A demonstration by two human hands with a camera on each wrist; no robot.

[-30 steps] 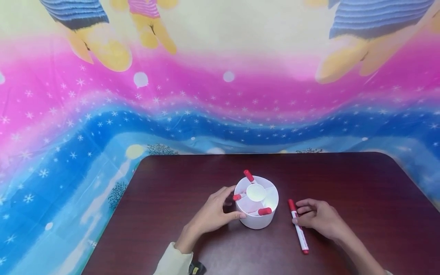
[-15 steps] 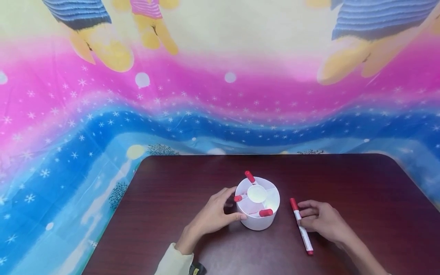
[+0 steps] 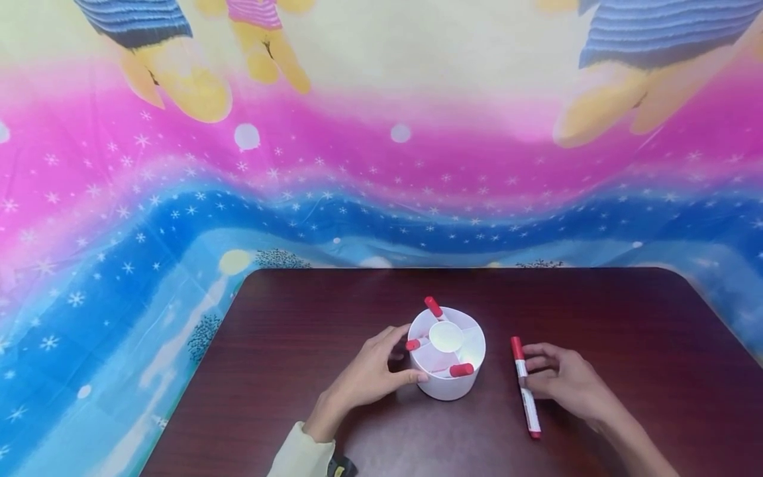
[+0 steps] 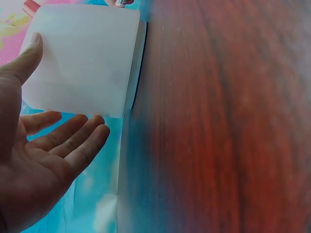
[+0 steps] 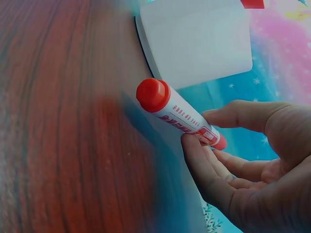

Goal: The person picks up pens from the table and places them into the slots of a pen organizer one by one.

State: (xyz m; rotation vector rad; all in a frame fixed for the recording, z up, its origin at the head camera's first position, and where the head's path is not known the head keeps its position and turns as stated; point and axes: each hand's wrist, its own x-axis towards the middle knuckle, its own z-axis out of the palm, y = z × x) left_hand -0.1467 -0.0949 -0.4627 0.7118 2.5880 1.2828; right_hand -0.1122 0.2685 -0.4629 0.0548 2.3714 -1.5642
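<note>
A white round holder [image 3: 447, 361] with divided compartments stands on the dark wooden table [image 3: 596, 311]. Three red-capped markers [image 3: 459, 370] lean in it. My left hand [image 3: 402, 354] lies against its left side. The thumb [image 4: 29, 53] touches the white wall [image 4: 82, 58], and the other fingers are nearly straight beside it. To the right of the holder, my right hand [image 3: 530, 371] pinches a white marker [image 3: 527, 391] with a red cap between thumb and fingers. The right wrist view shows this marker [image 5: 180, 119] up close, cap toward the holder [image 5: 199, 39].
A bright cartoon-print cloth [image 3: 381, 165] hangs behind the table and drapes past its left edge. Bare tabletop lies beyond the holder and to the far right.
My right hand's fingers have closed round the marker. The marker has shifted slightly to the right and turned more upright in the head view. The left hand and holder have stayed put.
</note>
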